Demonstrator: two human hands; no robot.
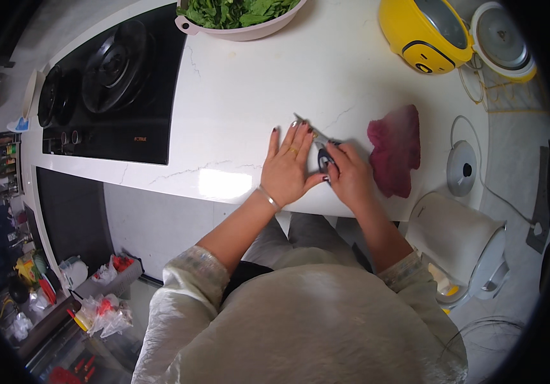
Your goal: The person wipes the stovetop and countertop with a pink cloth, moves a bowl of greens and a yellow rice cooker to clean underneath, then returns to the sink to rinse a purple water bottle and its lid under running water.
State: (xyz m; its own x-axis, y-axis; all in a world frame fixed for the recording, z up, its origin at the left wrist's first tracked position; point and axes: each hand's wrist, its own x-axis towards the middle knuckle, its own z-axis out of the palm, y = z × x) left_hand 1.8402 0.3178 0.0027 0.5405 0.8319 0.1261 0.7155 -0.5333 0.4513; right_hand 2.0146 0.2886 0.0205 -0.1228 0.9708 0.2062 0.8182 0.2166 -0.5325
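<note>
My right hand (353, 175) grips a pair of scissors (323, 156) by its dark handles, low over the white countertop (236, 96). The blades point up and to the left, passing by the fingertips of my left hand (287, 168). That hand is palm down with its fingers stretched out, and its thumb reaches toward the scissor handles. Whether its fingertips press on a blade or only lie beside it, I cannot tell. Just right of my right hand lies a crumpled dark red cloth (396, 151).
A pink basin (251, 32) of leafy greens stands at the far edge. On the left is a black gas hob (112, 91). An open yellow rice cooker (423, 38), a glass lid (461, 168) and a white lidded bin (455, 235) are on the right.
</note>
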